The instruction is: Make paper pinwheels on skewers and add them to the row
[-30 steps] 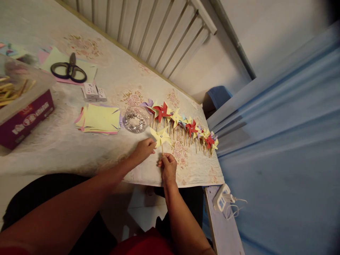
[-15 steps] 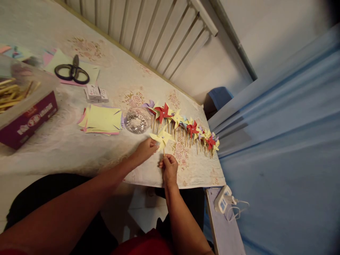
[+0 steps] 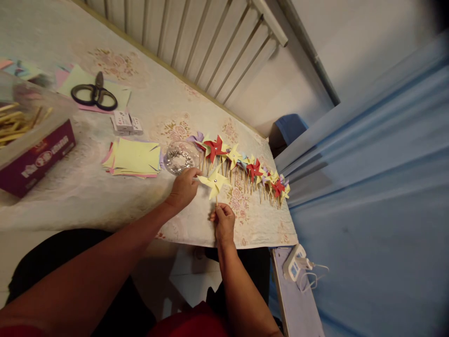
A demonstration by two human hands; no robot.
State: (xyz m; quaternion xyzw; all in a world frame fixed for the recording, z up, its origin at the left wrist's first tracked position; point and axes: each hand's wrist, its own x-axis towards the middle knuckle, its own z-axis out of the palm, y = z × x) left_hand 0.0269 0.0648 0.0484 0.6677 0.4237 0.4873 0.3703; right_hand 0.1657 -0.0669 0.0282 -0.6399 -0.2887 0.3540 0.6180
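Pinched in the fingers of my right hand (image 3: 224,222) is the stick of a yellow paper pinwheel (image 3: 215,181), held up with its face and shiny centre pin toward me. My left hand (image 3: 184,188) is beside the pinwheel's left blade, its fingertips at or very near the blade's tip; thumb and forefinger look slightly apart. Just beyond my left hand, a round clear dish (image 3: 179,157) holds many small silvery pins. Behind the pinwheel lies a row of finished pinwheels (image 3: 254,169) in red, yellow, purple and blue, sticks pointing toward me.
Left of the dish lies a stack of coloured paper squares (image 3: 135,157), with small white boxes (image 3: 126,122) behind. Black scissors (image 3: 94,95) rest on more paper. A purple-labelled tub (image 3: 38,157) holds sticks. A power strip (image 3: 295,264) sits beyond the table's right end, near a blue curtain (image 3: 368,187).
My left hand has shifted left and slightly away from me, from the pinwheel's lower left blade to its left tip. My right hand and the pinwheel have stayed in place.
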